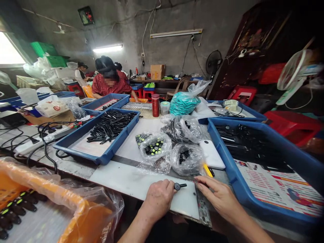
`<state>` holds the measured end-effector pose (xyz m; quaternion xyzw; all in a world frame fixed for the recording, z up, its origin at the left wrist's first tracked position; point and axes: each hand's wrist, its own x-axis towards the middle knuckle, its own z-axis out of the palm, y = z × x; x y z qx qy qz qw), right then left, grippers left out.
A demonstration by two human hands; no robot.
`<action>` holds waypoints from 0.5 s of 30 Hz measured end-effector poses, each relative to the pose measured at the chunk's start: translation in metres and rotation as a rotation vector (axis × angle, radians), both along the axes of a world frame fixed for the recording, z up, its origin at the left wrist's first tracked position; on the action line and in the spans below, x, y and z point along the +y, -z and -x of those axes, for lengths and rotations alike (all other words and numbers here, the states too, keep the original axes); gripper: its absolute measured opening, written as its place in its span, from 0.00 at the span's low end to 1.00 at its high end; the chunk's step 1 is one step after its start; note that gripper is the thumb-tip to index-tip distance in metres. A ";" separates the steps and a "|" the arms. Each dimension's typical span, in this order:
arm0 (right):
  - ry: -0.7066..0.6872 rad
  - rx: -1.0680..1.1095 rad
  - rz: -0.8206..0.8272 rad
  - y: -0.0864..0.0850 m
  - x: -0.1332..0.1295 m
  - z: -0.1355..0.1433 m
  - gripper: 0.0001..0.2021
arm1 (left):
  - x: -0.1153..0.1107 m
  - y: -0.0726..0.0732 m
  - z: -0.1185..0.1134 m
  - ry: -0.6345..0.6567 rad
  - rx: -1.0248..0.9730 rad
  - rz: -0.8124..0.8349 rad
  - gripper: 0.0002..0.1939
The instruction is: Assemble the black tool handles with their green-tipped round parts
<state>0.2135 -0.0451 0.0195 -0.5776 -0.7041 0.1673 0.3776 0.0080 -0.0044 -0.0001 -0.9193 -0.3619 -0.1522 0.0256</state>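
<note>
My left hand [160, 198] is closed around a small black part with a round disc [177, 186] and a thin stem pointing right, held just above the white board [126, 182]. To its right, my right hand [217, 193] has its thumb and fingertips together over the board's right end; whatever they pinch is too small to make out. A yellow-handled tool [208, 170] lies just beyond those fingertips. Behind the hands stand an open plastic bag of black pieces [187, 158] and another bag of black pieces with lime-green dots [155, 146].
Blue trays of black parts flank the work area, one at left [108, 161] and one at right [227, 165]. An orange crate [86, 206] is at lower left. Further back are a teal-filled bag [183, 103], a red bottle [155, 106] and a co-worker [107, 81].
</note>
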 end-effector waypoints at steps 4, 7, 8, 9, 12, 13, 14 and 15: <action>-0.049 -0.017 -0.082 -0.008 0.017 0.010 0.10 | 0.001 0.007 0.000 -0.013 0.004 0.007 0.01; -0.138 -0.049 -0.112 -0.017 0.033 0.022 0.11 | 0.001 0.009 0.000 -0.019 0.006 0.016 0.02; -0.168 -0.064 -0.114 -0.020 0.039 0.027 0.11 | 0.001 0.009 0.000 -0.020 0.005 0.021 0.02; -0.195 -0.082 -0.114 -0.022 0.046 0.032 0.11 | 0.001 0.009 0.000 -0.020 0.004 0.025 0.01; -0.260 -0.171 -0.102 -0.025 0.067 0.047 0.11 | 0.000 0.009 0.000 -0.028 -0.001 0.030 0.01; -0.282 -0.227 -0.087 -0.025 0.074 0.051 0.11 | 0.000 0.010 0.000 -0.031 -0.005 0.031 0.01; -0.306 -0.291 -0.067 -0.024 0.082 0.055 0.11 | -0.001 0.010 0.000 -0.034 -0.009 0.034 0.01; -0.330 -0.356 -0.045 -0.023 0.089 0.059 0.10 | -0.001 0.010 0.000 -0.035 -0.012 0.038 0.01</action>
